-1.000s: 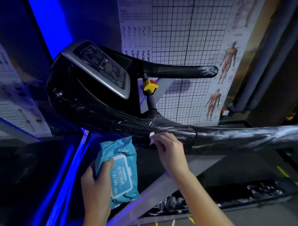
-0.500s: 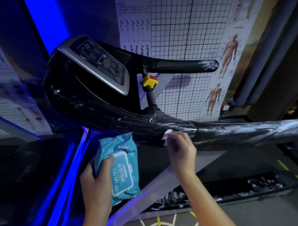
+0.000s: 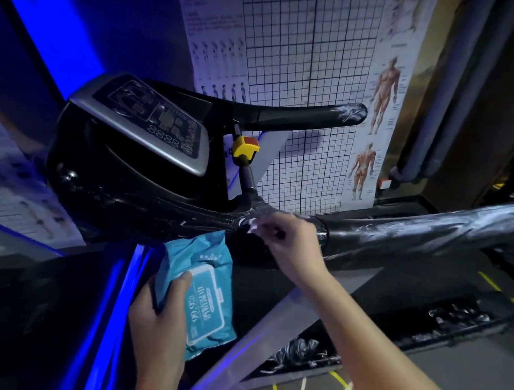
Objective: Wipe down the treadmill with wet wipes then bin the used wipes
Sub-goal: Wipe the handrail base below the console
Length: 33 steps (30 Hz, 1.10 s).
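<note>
The black treadmill fills the view, its console (image 3: 153, 122) at upper left and a plastic-wrapped handlebar (image 3: 425, 234) running off to the right. My right hand (image 3: 291, 249) is against the handlebar's joint, pinching a small white wet wipe (image 3: 253, 225) whose edge shows by my fingers, blurred. My left hand (image 3: 159, 314) grips a blue pack of wet wipes (image 3: 204, 290) below the console.
A yellow and red safety key (image 3: 246, 147) sits on the stem under the console. A second handlebar (image 3: 306, 116) reaches right behind it. Grid and anatomy posters (image 3: 314, 64) cover the wall. The treadmill's base (image 3: 421, 326) lies at lower right.
My right hand with the wipe slid right along the handlebar joint, then back left a little. My left hand kept hold of the pack. The camera tilted slightly.
</note>
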Each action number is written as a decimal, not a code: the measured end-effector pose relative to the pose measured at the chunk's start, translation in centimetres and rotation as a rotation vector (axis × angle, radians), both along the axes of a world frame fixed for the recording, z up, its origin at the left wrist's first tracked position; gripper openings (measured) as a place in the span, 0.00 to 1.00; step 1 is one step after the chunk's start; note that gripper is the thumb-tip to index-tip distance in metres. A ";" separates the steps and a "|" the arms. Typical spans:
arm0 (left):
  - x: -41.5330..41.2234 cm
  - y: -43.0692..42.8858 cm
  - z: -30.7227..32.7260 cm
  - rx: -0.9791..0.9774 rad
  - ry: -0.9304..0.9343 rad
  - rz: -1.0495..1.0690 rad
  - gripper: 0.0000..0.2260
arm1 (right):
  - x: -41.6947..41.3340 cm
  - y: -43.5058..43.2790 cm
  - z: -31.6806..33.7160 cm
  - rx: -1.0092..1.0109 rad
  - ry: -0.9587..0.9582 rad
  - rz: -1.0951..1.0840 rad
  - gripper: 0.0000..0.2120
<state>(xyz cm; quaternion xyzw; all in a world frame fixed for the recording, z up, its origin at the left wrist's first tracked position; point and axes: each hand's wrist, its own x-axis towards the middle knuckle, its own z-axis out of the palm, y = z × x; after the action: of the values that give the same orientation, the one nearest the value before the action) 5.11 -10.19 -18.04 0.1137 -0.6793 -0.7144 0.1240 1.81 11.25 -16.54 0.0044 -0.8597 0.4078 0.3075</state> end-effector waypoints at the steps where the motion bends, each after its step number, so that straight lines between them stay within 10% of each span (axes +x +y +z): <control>1: -0.1 0.1 0.1 -0.026 0.025 -0.020 0.02 | -0.2 1.6 0.2 -0.103 -0.077 -0.025 0.04; 6: -0.8 0.9 0.0 -0.156 0.098 -0.082 0.16 | -2.5 10.4 1.1 -0.083 -0.336 -0.292 0.02; 14: -1.8 1.6 1.4 -0.204 0.186 -0.009 0.12 | -4.1 6.7 3.2 -0.111 -0.407 0.350 0.04; 20: -1.9 1.5 1.0 -0.164 0.117 0.033 0.12 | -7.1 11.5 2.4 0.041 -0.433 -0.011 0.02; 27: -2.3 0.5 0.5 -0.116 0.147 0.181 0.10 | -6.9 5.1 5.2 0.200 -0.355 0.462 0.03; 33: -0.9 0.0 -0.6 -0.110 0.139 0.221 0.14 | -12.9 6.9 2.4 0.391 -0.479 0.155 0.05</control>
<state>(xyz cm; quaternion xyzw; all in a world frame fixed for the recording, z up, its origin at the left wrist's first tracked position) 4.17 -10.23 -18.67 0.1312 -0.6906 -0.6641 0.2547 -11.11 18.17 -14.15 0.0325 -0.9669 0.2463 0.0577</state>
